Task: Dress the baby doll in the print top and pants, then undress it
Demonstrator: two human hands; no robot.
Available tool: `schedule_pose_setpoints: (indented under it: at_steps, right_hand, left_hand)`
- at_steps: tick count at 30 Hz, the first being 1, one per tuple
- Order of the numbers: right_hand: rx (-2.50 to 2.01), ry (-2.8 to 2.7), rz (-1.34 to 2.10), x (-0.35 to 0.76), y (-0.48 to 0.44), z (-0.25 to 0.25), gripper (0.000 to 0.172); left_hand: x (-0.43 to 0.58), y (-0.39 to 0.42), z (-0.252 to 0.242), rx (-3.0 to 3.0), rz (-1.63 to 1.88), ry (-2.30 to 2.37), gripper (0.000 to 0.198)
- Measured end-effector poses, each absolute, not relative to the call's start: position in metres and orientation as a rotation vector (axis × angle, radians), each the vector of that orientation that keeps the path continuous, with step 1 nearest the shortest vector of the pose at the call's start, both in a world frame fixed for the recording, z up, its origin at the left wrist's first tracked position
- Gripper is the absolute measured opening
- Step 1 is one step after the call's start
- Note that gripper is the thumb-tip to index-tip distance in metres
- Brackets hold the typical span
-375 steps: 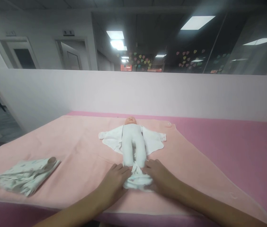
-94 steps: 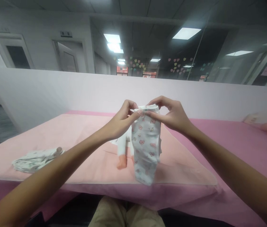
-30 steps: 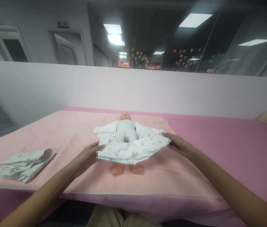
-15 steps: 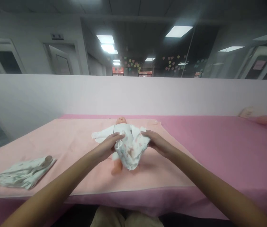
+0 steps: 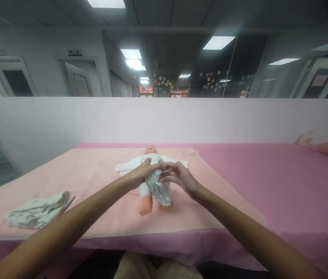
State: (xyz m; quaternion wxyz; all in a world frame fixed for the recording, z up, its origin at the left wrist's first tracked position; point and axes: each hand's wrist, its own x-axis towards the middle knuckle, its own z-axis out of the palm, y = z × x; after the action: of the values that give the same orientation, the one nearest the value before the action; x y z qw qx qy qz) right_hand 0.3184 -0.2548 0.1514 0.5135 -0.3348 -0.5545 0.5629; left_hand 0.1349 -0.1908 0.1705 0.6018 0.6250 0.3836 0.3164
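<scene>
The room is gray, with bright ceiling lights (image 5: 218,42) and little heart stickers (image 5: 210,79) on the dark glass above a white wall (image 5: 210,120). The left hand (image 5: 144,170) is closed around a small bunched cloth (image 5: 160,192), white with faint marks. The right hand (image 5: 180,177) is right beside it, its fingers bent and a bit apart, with the tips by the cloth. I can't tell if they pinch it.

The cloth hangs over one leg of a baby doll (image 5: 144,205), which lies on its back, feet toward the person. A white jacket (image 5: 126,166) is spread out under the doll. All this is on a peach blanket (image 5: 106,217) on a pink table top (image 5: 239,178). Off to the left sits a folded pale cloth (image 5: 37,211).

The step seems to be scrunching up the cloth. I think the next move calls for soft fingers on both sides, so the cloth stays gathered and its folds don't slip.
</scene>
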Motion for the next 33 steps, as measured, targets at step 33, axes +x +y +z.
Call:
schedule_pose_setpoints:
  at_steps: [33]
  right_hand:
    - [-1.150, -1.646, 1.165, 0.224, -0.141, 0.049, 0.051]
  left_hand:
    - [-0.225, -0.002, 0.140, 1.331, 0.493, 1.901, 0.057]
